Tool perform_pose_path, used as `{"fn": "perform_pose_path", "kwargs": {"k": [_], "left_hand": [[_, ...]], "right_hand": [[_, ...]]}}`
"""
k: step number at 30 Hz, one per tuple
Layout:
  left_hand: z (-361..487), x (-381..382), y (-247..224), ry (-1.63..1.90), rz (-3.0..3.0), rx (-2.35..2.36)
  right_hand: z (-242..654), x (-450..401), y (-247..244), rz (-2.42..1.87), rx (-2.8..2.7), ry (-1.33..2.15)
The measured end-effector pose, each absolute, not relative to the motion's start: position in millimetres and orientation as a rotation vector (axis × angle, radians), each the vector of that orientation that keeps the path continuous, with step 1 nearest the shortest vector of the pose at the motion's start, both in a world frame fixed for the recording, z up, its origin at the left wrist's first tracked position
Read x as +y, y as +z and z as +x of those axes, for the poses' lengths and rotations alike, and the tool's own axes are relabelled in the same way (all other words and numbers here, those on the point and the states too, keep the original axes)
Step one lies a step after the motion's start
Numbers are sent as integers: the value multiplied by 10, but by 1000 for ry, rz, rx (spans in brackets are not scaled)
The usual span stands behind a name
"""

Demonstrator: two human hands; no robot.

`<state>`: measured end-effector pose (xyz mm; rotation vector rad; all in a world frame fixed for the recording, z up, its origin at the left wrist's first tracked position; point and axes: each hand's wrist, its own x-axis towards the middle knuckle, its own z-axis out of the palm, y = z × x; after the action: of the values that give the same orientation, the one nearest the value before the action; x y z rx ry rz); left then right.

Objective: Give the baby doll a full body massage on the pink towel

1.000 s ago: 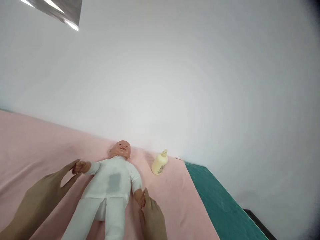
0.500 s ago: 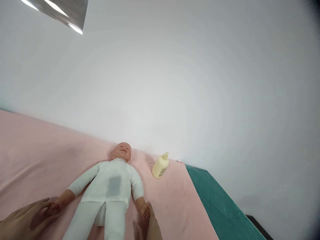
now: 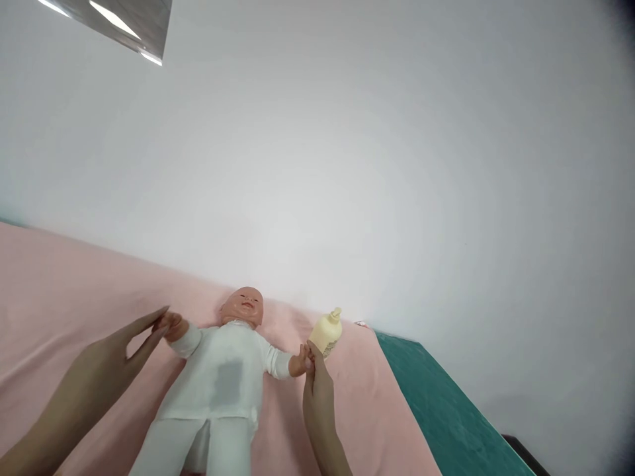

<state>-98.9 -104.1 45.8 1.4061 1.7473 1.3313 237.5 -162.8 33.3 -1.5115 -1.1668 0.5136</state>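
Observation:
A baby doll [image 3: 213,377] in a white top and trousers lies on its back on a pink cloth [image 3: 377,410], its head toward the wall. Between thumb and fingers, my left hand [image 3: 116,357] pinches the doll's hand on the left side of the view. On the other side, my right hand [image 3: 319,390] grips the doll's other hand, raised off the cloth. Just behind my right fingertips stands a pale yellow pump bottle [image 3: 327,330], its lower part partly covered by them. The doll's feet are out of view.
A white wall [image 3: 347,165] rises directly behind the cloth. To the right a green surface [image 3: 446,403] shows past the cloth's edge. A shiny panel [image 3: 133,26] hangs at the upper left. Some dark object [image 3: 523,453] sits at the lower right.
Both my hands have moved up toward the doll's head, carrying its hands along. The doll's arms, low and stretched down before, are now lifted and bent outward.

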Motion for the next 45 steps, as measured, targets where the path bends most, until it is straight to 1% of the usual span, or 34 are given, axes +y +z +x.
{"fn": "perform_pose_path", "kwargs": {"k": [3,7,11,15,20,24,30,33,37,41,45], "left_hand": [[-851,-801,618,1351,1548,1670],[-612,-363,650,1361,1461,1558],[-527,-81,472,1317,1395,1509],[-552,99,250,1228,1361,1468],[-682,285,-24,1148,1455,1510],[-744,365,-160,1166,1490,1481],[-724,330,-147,1195,1492,1414],[-652,243,-43,1253,1464,1390],[-549,30,160,1367,1366,1322],[-562,-244,363,1469,1285,1236],[-665,-532,535,1457,1461,1436]], "right_hand": [[2327,-1337,348,-1425,-1105,501],[2281,-922,328,-1274,-1114,550],[2329,-536,345,-1267,-1091,656],[2410,-213,325,-1336,-1053,852],[2435,17,119,-1469,-1001,1045],[2445,80,-41,-1511,-996,1078],[2467,-20,26,-1413,-1087,1000],[2462,-212,157,-1333,-1188,943],[2457,-584,332,-1269,-1281,764],[2444,-1004,494,-1301,-1321,612],[2404,-1440,629,-1452,-1465,545]]}}
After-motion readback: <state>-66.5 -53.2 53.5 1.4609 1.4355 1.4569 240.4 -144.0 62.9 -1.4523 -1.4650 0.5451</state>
